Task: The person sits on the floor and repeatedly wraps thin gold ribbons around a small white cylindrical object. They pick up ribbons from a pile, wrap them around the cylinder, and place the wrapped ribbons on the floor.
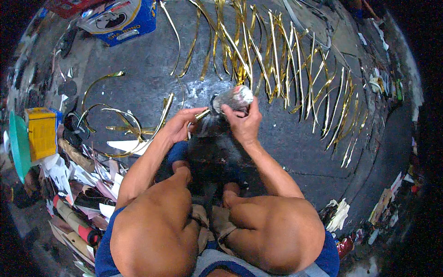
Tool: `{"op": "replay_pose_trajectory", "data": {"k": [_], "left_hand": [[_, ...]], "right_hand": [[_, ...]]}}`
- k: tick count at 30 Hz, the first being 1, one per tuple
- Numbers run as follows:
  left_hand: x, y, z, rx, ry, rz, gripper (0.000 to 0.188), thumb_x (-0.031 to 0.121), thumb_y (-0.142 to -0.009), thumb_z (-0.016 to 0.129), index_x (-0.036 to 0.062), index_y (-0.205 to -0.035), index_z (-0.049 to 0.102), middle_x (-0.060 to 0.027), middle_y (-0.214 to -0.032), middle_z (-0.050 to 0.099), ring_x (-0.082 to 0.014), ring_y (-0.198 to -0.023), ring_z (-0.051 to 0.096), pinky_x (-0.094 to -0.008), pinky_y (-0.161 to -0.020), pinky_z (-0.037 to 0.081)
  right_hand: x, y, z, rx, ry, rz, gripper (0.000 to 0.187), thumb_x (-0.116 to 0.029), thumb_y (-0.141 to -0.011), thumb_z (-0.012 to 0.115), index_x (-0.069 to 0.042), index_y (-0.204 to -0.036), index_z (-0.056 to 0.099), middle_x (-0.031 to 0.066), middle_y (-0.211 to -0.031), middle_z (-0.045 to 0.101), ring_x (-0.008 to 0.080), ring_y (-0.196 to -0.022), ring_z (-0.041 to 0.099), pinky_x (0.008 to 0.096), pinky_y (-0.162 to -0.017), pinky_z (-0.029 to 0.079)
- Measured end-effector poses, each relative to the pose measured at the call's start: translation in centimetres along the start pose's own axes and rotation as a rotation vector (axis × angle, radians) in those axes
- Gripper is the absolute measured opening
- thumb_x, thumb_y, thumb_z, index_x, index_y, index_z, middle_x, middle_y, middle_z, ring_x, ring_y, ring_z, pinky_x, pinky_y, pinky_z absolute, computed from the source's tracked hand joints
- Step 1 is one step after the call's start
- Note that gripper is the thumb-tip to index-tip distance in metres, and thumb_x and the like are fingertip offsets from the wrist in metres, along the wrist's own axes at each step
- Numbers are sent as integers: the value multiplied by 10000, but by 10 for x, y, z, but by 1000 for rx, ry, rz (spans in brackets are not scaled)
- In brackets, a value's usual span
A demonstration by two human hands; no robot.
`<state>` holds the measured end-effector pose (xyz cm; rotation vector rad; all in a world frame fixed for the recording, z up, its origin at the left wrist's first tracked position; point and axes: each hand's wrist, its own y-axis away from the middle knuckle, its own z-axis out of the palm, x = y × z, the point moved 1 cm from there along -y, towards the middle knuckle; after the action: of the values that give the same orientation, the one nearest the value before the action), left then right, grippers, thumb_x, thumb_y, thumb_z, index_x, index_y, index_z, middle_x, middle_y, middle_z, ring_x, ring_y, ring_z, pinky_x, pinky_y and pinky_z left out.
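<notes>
A gold strip [202, 114] is clamped in the left fingers [197, 111], a grimy cylinder [227, 99] in the right fingers [254, 106]; spread strips [240, 75] appear done, curled strips [123, 128] apparently remaining.

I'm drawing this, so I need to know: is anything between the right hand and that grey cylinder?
Nothing visible: the right hand holds the grey cylinder directly. A gold strip in the left hand reaches toward the cylinder's dark end; I can't tell whether they touch.

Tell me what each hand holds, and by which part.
Left hand: a gold strip, apparently near one end. Right hand: a grey cylindrical thing, by its side.
</notes>
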<state>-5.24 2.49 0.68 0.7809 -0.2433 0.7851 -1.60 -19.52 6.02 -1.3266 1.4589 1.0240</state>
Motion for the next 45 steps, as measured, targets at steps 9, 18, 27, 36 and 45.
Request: {"op": "replay_pose_trajectory", "data": {"k": [9,18,27,36,45], "left_hand": [[10,-49,4,208,-959,288,139,111,-777,748,24,-882,775,-28,-748,716,-90,-647,616,-262,-595,479],[-4,-89,1,368,-1310,275,227,188,-715,763,43,-891,762,-98,-803,716,-219,-780,688,-355,-756,549],[-4,-65,53,8,-1208,841,627,41,-686,764,58,-1285,577,-158,-1192,629,-351,-1145,607,-399,-1006,490],[-4,-70,63,53,-1286,916,521,84,-736,807,30,-1214,608,-161,-1165,659,-354,-1090,641,-411,-935,523],[-3,-64,44,57,-1294,933,467,107,-751,788,29,-1182,623,-161,-1144,667,-355,-1071,646,-406,-935,526]], "right_hand": [[26,-19,-61,173,89,31,499,-160,-758,873,-16,-1161,616,75,-972,696,149,-829,649,301,-710,540],[41,-2,-13,-70,424,-363,552,-177,-762,861,-24,-1204,568,173,-1043,675,345,-909,700,391,-778,573],[55,1,-23,-202,289,-63,493,-49,-805,743,-27,-1254,541,144,-1088,672,268,-977,671,345,-820,550],[135,-43,-12,-170,-141,367,301,61,-801,629,-49,-1079,592,69,-851,689,157,-761,650,294,-731,518],[-76,-51,-122,-198,-797,1,404,102,-800,671,-87,-1143,567,79,-924,681,178,-861,658,312,-856,519]]}}
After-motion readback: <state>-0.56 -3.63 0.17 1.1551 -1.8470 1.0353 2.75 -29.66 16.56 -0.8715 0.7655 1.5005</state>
